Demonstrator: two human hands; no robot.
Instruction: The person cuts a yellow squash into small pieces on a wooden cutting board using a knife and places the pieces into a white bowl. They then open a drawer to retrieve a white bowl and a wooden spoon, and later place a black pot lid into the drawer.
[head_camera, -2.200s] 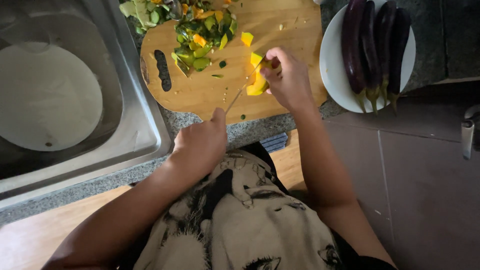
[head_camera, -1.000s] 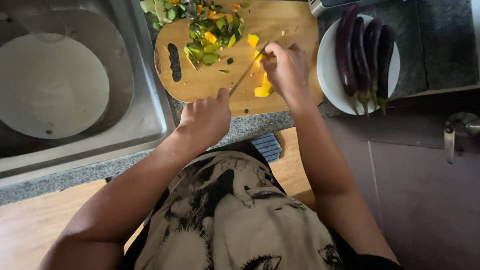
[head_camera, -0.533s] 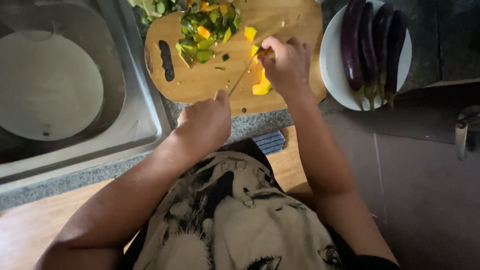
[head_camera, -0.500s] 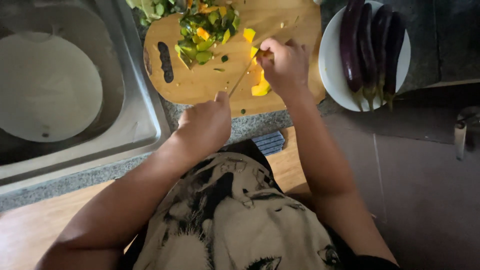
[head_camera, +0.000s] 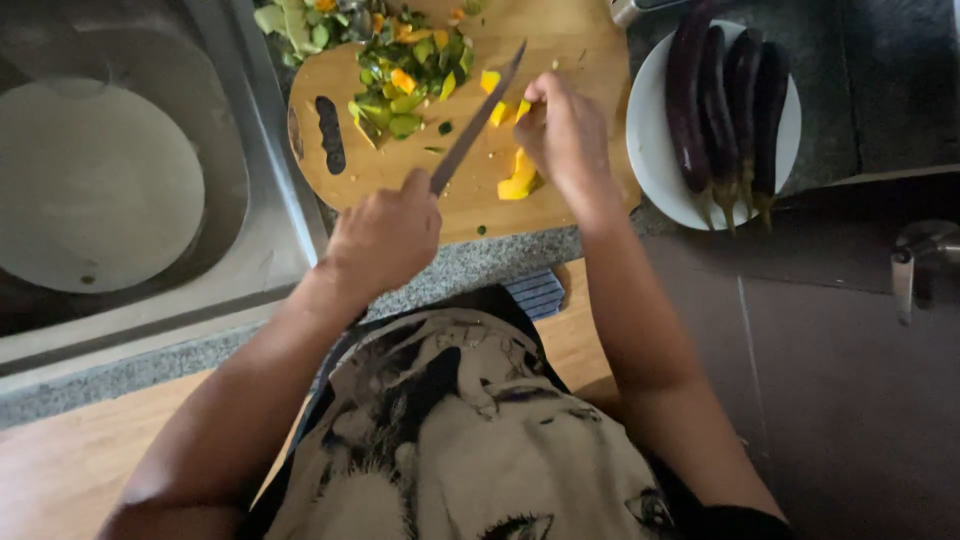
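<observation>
My left hand (head_camera: 385, 235) grips the handle of a knife (head_camera: 478, 118), whose blade slants up and to the right over a round wooden cutting board (head_camera: 590, 50). My right hand (head_camera: 565, 130) rests on the board just right of the blade, fingers pinched on a small orange squash piece. A larger orange squash chunk (head_camera: 518, 183) lies beside that hand, nearer the board's front edge. Small yellow cubes sit by the blade tip. A pile of chopped green and orange vegetables (head_camera: 410, 70) lies at the board's far left.
A white plate (head_camera: 790, 140) with several long purple eggplants (head_camera: 715, 100) stands right of the board. A steel sink (head_camera: 270, 230) on the left holds a round pale dish (head_camera: 90, 190). The stone counter edge runs just below the board. A tap-like metal fitting (head_camera: 915, 255) is at far right.
The knife blade has swung from the squash under my right hand to point further up the board. My right hand stays on the squash. The view has shifted slightly.
</observation>
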